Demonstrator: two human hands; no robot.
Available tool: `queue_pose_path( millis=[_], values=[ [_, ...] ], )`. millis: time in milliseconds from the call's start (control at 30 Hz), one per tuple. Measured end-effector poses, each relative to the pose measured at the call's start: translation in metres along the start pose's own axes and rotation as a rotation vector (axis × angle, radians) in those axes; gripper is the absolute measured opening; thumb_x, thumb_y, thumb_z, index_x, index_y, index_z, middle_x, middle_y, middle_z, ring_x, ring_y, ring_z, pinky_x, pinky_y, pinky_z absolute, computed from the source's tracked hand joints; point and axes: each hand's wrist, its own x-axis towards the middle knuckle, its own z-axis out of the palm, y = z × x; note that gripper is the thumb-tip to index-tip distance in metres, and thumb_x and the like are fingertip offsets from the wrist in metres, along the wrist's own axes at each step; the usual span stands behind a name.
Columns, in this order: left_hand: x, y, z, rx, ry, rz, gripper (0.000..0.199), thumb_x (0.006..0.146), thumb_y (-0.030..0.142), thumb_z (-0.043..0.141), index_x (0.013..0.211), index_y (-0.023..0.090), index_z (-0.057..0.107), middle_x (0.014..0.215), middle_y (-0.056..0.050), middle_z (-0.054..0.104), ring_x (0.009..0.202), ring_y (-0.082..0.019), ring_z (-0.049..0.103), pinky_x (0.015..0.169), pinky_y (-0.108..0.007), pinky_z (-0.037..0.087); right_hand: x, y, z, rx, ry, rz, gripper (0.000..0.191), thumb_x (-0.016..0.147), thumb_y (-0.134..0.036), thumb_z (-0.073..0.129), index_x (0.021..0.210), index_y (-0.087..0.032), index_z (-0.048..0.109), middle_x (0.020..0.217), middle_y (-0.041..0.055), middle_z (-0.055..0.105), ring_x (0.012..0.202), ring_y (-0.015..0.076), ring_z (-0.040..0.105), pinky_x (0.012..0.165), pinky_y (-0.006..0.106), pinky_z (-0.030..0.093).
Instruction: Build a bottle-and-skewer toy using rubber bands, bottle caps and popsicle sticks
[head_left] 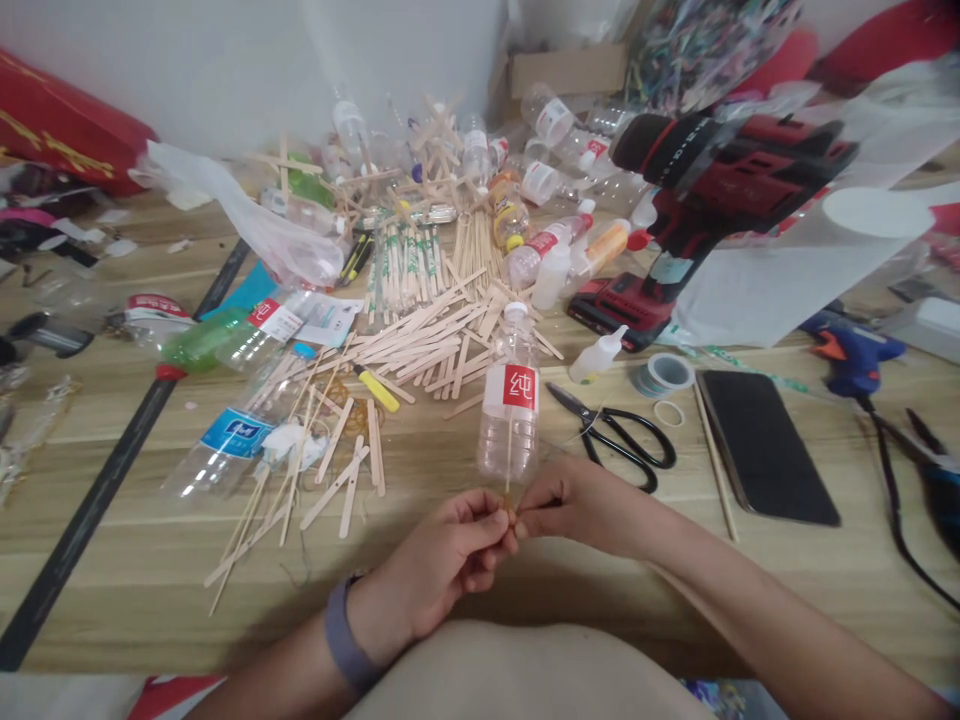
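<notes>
My left hand [472, 535] pinches the lower end of a thin wooden stick [510, 455], which points up and away from me. My right hand [559, 500] meets it there, fingertips closed at the same end. Between the fingers shows a small amber-brown bit, perhaps a rubber band, too small to make out. Just beyond the hands stands a capped clear plastic bottle [491, 435] with a red and white label, and the stick passes in front of it. Black-handled scissors [630, 435] lie open to the right of the bottle.
Flat craft sticks [427, 345] are heaped behind the bottle. A red and black cordless drill [705, 190] stands at the back right. A black phone [769, 445], a tape roll [664, 373] and a blue glue gun [855, 355] lie on the right. Plastic bottles [232, 440] lie left.
</notes>
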Motion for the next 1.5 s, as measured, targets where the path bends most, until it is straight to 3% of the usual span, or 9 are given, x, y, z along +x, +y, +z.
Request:
queue_pose_path(
  millis=[167, 333, 533, 700, 900, 967, 1133, 1300, 1500],
  values=[
    [0.004, 0.0, -0.001, 0.022, -0.021, -0.051, 0.045, 0.061, 0.043, 0.081, 0.081, 0.022, 0.046, 0.048, 0.01, 0.05, 0.036, -0.002, 0.024, 0.041, -0.021, 0.008, -0.006, 0.009, 0.023, 0.38, 0.092, 0.226, 0.043, 0.067, -0.06, 0.071, 0.058, -0.018, 0.065, 0.041, -0.0088, 0.033, 0.038, 0.0073, 0.024, 0.04, 0.025, 0.015],
    [0.008, -0.002, 0.0, 0.067, 0.013, -0.011, 0.044, 0.062, 0.046, 0.08, 0.08, 0.022, 0.046, 0.043, 0.012, 0.046, 0.033, -0.001, 0.022, 0.039, -0.02, 0.008, -0.013, 0.001, 0.044, 0.67, 0.229, 0.289, 0.046, 0.058, -0.06, 0.079, 0.06, -0.017, 0.062, 0.048, -0.0075, 0.044, 0.041, 0.005, 0.031, 0.042, 0.023, 0.018],
    [0.006, -0.008, -0.003, 0.34, 0.076, 0.222, 0.037, 0.078, 0.052, 0.065, 0.086, 0.017, 0.061, 0.051, 0.007, 0.051, 0.041, -0.006, 0.041, 0.041, -0.02, 0.027, -0.015, -0.005, 0.055, 0.876, 0.349, 0.318, 0.047, 0.055, -0.055, 0.081, 0.058, -0.02, 0.051, 0.046, -0.0084, 0.045, 0.042, 0.0047, 0.032, 0.04, 0.021, 0.015],
    [0.002, -0.004, -0.007, 0.489, 0.093, 0.261, 0.025, 0.082, 0.039, 0.063, 0.085, 0.015, 0.068, 0.059, 0.003, 0.058, 0.052, -0.01, 0.05, 0.05, -0.022, 0.038, -0.015, -0.006, 0.056, 0.94, 0.358, 0.325, 0.05, 0.049, -0.055, 0.086, 0.054, -0.019, 0.051, 0.041, -0.0087, 0.045, 0.039, 0.0038, 0.032, 0.038, 0.02, 0.016],
    [-0.006, 0.003, -0.014, 1.19, 0.121, 0.722, 0.02, 0.093, 0.018, 0.051, 0.088, 0.017, 0.071, 0.087, -0.005, 0.071, 0.082, -0.018, 0.063, 0.074, -0.029, 0.044, -0.013, -0.005, 0.057, 0.965, 0.363, 0.336, 0.051, 0.046, -0.054, 0.088, 0.054, -0.018, 0.054, 0.041, -0.008, 0.047, 0.038, 0.0039, 0.036, 0.038, 0.019, 0.018],
    [-0.009, 0.003, -0.016, 1.321, 0.127, 0.79, 0.021, 0.094, 0.014, 0.049, 0.091, 0.017, 0.07, 0.088, -0.005, 0.072, 0.083, -0.018, 0.064, 0.074, -0.028, 0.044, -0.013, -0.005, 0.058, 0.971, 0.362, 0.331, 0.05, 0.047, -0.053, 0.088, 0.054, -0.018, 0.053, 0.042, -0.008, 0.048, 0.039, 0.0039, 0.037, 0.038, 0.019, 0.02],
    [-0.008, 0.0, -0.012, 1.276, 0.263, 0.81, 0.015, 0.095, 0.018, 0.052, 0.088, 0.02, 0.065, 0.08, 0.0, 0.071, 0.073, -0.015, 0.064, 0.067, -0.024, 0.044, -0.015, -0.005, 0.06, 1.011, 0.345, 0.319, 0.048, 0.05, -0.05, 0.088, 0.057, -0.019, 0.052, 0.043, -0.009, 0.046, 0.041, 0.0044, 0.037, 0.04, 0.019, 0.022],
    [0.0, -0.01, -0.011, 1.347, 0.397, 0.89, 0.021, 0.096, 0.02, 0.045, 0.095, 0.021, 0.066, 0.084, -0.006, 0.074, 0.076, -0.021, 0.067, 0.069, -0.03, 0.046, -0.015, -0.002, 0.062, 1.05, 0.317, 0.284, 0.046, 0.054, -0.047, 0.087, 0.057, -0.019, 0.051, 0.043, -0.0085, 0.046, 0.041, 0.0051, 0.035, 0.04, 0.02, 0.021],
    [-0.004, -0.008, -0.012, 1.062, 0.558, 0.679, 0.017, 0.09, 0.032, 0.055, 0.089, 0.022, 0.068, 0.077, -0.006, 0.072, 0.071, -0.021, 0.066, 0.068, -0.031, 0.045, -0.017, -0.001, 0.063, 1.081, 0.249, 0.229, 0.045, 0.058, -0.05, 0.084, 0.059, -0.019, 0.051, 0.042, -0.0089, 0.042, 0.04, 0.0048, 0.032, 0.041, 0.022, 0.02]
  ],
)
